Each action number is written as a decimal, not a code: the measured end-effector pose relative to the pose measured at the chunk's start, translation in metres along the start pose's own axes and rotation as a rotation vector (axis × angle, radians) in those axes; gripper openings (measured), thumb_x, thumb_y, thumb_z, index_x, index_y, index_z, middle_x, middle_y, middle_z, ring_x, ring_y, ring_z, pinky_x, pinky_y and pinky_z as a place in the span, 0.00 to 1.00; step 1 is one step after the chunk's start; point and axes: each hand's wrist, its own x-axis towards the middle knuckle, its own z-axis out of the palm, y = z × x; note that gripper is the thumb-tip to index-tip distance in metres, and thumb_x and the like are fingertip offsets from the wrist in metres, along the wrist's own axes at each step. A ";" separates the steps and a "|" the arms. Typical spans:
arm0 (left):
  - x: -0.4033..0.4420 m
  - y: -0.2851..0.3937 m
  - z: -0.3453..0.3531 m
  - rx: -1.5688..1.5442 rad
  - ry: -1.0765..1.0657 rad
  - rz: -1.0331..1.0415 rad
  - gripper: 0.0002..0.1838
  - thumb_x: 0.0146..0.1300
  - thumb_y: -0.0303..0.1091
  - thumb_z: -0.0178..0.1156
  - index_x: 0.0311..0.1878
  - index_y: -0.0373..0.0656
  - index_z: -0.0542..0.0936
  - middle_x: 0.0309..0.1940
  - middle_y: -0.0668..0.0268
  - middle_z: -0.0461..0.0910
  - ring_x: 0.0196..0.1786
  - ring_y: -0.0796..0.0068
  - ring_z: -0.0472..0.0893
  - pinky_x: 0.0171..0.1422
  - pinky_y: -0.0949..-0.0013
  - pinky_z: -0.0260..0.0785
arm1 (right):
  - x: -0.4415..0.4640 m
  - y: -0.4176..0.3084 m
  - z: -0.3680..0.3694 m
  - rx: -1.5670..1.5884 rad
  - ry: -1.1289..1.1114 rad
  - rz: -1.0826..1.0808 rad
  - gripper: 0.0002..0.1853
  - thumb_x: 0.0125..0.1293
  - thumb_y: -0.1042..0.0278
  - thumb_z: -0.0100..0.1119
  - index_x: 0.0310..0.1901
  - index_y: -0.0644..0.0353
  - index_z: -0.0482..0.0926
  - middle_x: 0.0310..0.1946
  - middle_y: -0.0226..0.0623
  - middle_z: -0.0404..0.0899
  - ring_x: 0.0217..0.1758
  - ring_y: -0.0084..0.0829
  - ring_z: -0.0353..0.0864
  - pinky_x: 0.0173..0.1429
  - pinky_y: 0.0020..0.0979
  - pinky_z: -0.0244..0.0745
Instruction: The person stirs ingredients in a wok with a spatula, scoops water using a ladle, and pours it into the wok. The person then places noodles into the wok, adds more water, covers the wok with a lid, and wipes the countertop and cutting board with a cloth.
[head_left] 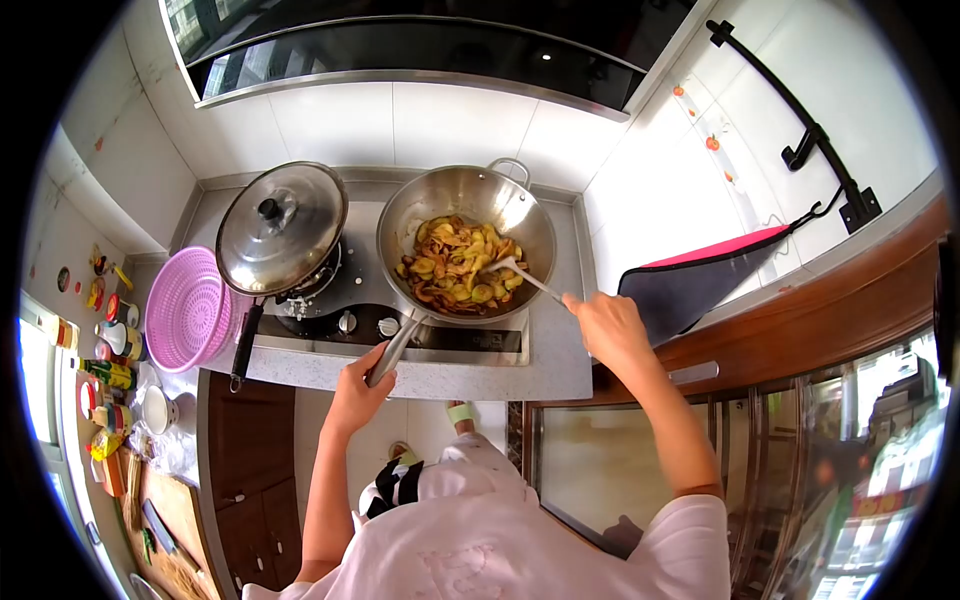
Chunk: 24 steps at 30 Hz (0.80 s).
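Note:
A steel wok stands on the right burner of the stove, full of browned, sliced food that looks like vegetables with strips of meat. My left hand is closed round the wok's long metal handle. In my right hand is the shaft of a spatula, with its head down among the slices on the right side of the wok. Part of the shaft is hidden by my fingers.
Left of the wok, a lidded pan sits on the other burner, its black handle jutting over the counter edge. Beside it is a purple basket. Bottles, a cutting board and a knife lie farther left. A cloth hangs at right.

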 end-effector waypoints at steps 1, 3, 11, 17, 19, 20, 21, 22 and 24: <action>0.000 0.002 -0.003 0.014 0.004 0.003 0.28 0.65 0.30 0.64 0.69 0.36 0.76 0.39 0.62 0.83 0.39 0.79 0.78 0.47 0.71 0.74 | 0.006 -0.002 0.007 0.008 0.074 0.001 0.27 0.59 0.77 0.66 0.63 0.52 0.82 0.32 0.45 0.82 0.36 0.47 0.86 0.42 0.45 0.80; 0.004 0.005 0.013 -0.012 0.006 0.021 0.28 0.65 0.29 0.64 0.69 0.36 0.76 0.39 0.62 0.84 0.39 0.79 0.78 0.46 0.70 0.74 | 0.000 0.009 -0.006 0.002 0.157 0.029 0.27 0.58 0.78 0.65 0.62 0.52 0.82 0.30 0.44 0.81 0.34 0.46 0.85 0.38 0.44 0.79; -0.003 0.004 0.001 0.030 0.010 -0.022 0.28 0.65 0.31 0.65 0.69 0.37 0.76 0.40 0.61 0.85 0.40 0.79 0.79 0.48 0.70 0.75 | 0.036 -0.054 0.038 0.287 0.166 -0.001 0.28 0.58 0.79 0.64 0.62 0.48 0.83 0.31 0.44 0.80 0.32 0.45 0.83 0.37 0.45 0.77; -0.001 0.001 0.002 0.035 0.023 -0.021 0.28 0.65 0.30 0.65 0.69 0.37 0.76 0.42 0.61 0.85 0.42 0.79 0.79 0.51 0.70 0.75 | 0.009 -0.053 0.009 0.299 0.271 0.059 0.25 0.61 0.77 0.62 0.60 0.45 0.84 0.27 0.45 0.77 0.31 0.48 0.81 0.38 0.48 0.75; -0.001 0.000 0.003 0.006 0.038 -0.002 0.27 0.65 0.30 0.65 0.69 0.39 0.77 0.40 0.65 0.83 0.40 0.80 0.77 0.47 0.71 0.74 | -0.020 -0.049 -0.009 0.333 0.141 0.112 0.25 0.60 0.77 0.63 0.59 0.44 0.85 0.27 0.45 0.77 0.31 0.49 0.81 0.38 0.48 0.75; -0.001 0.000 0.004 -0.010 0.046 0.008 0.27 0.65 0.29 0.64 0.69 0.40 0.77 0.39 0.66 0.82 0.38 0.81 0.76 0.45 0.71 0.73 | -0.028 -0.048 -0.011 0.347 0.075 0.138 0.25 0.60 0.77 0.63 0.59 0.44 0.85 0.27 0.46 0.77 0.31 0.49 0.81 0.39 0.48 0.75; -0.001 0.003 0.003 -0.012 0.036 -0.029 0.27 0.65 0.29 0.65 0.69 0.39 0.77 0.41 0.64 0.83 0.41 0.80 0.77 0.49 0.71 0.73 | -0.027 -0.049 -0.004 0.361 0.095 0.123 0.26 0.59 0.77 0.63 0.60 0.45 0.85 0.27 0.45 0.77 0.31 0.48 0.81 0.39 0.47 0.76; -0.001 0.007 0.000 -0.013 0.023 -0.065 0.28 0.65 0.29 0.65 0.69 0.39 0.77 0.44 0.62 0.84 0.44 0.79 0.78 0.52 0.70 0.74 | -0.024 -0.052 0.008 0.375 0.115 0.111 0.26 0.59 0.77 0.63 0.60 0.46 0.84 0.27 0.45 0.77 0.31 0.48 0.81 0.38 0.46 0.76; -0.001 0.011 0.001 -0.018 0.005 -0.113 0.28 0.65 0.29 0.65 0.69 0.38 0.76 0.46 0.60 0.85 0.48 0.77 0.80 0.56 0.69 0.74 | -0.010 -0.055 0.029 0.401 0.131 0.098 0.27 0.58 0.77 0.64 0.61 0.45 0.84 0.28 0.43 0.77 0.31 0.47 0.82 0.38 0.46 0.77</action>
